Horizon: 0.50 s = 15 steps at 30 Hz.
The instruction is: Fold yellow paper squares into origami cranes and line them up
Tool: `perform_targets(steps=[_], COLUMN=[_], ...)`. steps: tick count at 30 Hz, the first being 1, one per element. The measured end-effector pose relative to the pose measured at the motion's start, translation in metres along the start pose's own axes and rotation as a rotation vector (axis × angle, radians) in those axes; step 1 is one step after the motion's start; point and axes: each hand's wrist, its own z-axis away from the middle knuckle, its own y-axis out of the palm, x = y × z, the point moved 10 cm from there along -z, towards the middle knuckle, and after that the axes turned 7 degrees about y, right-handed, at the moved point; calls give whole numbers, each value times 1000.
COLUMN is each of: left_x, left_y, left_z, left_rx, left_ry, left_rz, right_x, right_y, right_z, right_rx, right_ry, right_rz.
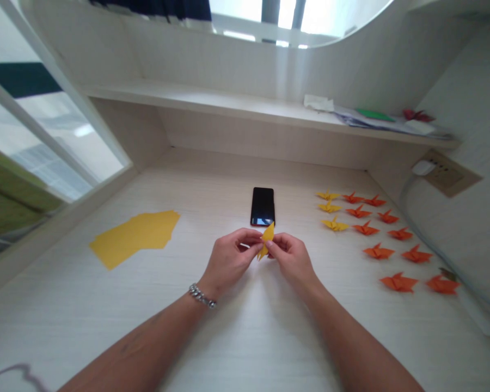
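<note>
Between my two hands is a small folded piece of yellow paper (268, 234), pointed at its top and lower ends, like a paper crane partly folded. My left hand (233, 254) pinches it from the left with thumb and fingertips. From the other side my right hand (291, 255) grips it, its thumb pressed near the middle. Both hands are just above the white desk, close to the near end of a black phone (263, 206). The fingertips behind the paper are partly hidden.
Yellow paper sheets (136, 234) lie fanned out at left. On the right stand three yellow cranes (335, 224) and several orange cranes (378, 251) in rows. A grey cable (416, 218) runs from the wall socket (449, 173) along the right edge. Papers (375, 121) lie on the shelf.
</note>
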Motion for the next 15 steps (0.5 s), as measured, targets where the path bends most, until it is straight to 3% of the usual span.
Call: perform_targets(steps=[3,8,15], left_x=[2,11,18], left_y=[-6,12,13], left_z=[-2,-4,-2], left_rx=[-25,132,132], left_ry=[-10,-108,-225], left_rz=[-43,160,335], right_x=[3,9,12], right_y=[6,6,3], right_z=[3,5,5], right_rx=[54,70,57], right_ry=[16,14,10], right_rz=[-47,-44,-117])
